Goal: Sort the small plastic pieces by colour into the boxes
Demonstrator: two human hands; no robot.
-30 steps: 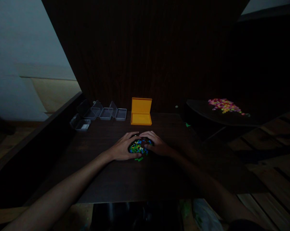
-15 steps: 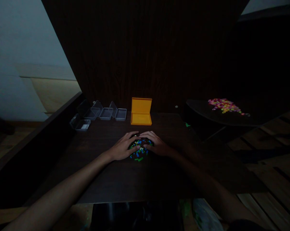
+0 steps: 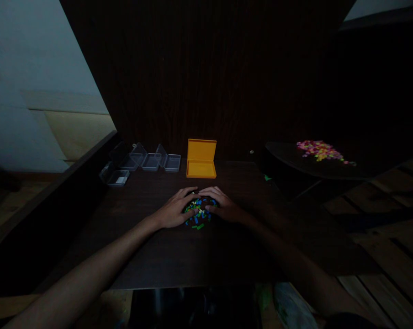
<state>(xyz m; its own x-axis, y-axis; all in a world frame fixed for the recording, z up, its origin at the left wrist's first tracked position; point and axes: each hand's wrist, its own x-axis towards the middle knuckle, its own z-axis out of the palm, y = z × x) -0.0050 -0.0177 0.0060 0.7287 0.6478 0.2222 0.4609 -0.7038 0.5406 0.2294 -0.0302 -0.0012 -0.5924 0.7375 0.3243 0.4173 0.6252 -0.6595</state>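
A loose heap of small blue, green and pale yellow plastic pieces lies on the dark wooden table; their exact kind is too small to tell. My left hand curves round the heap's left side, its thumb over the pieces. On the other side rests my right hand, fingers stretched toward the left fingertips so that the two hands nearly meet behind the heap. Both hands have their fingers apart, with nothing gripped in them. Part of the heap is hidden under the fingers.
Behind the hands stands an opened yellow box. Several clear plastic cases with raised lids, one a small case, sit at the back left. Colourful small pieces lie on a side shelf at right. A dark panel rises behind the table.
Both thumbs have shifted slightly apart, showing a little more of the heap between them. Everything else stays as it was.
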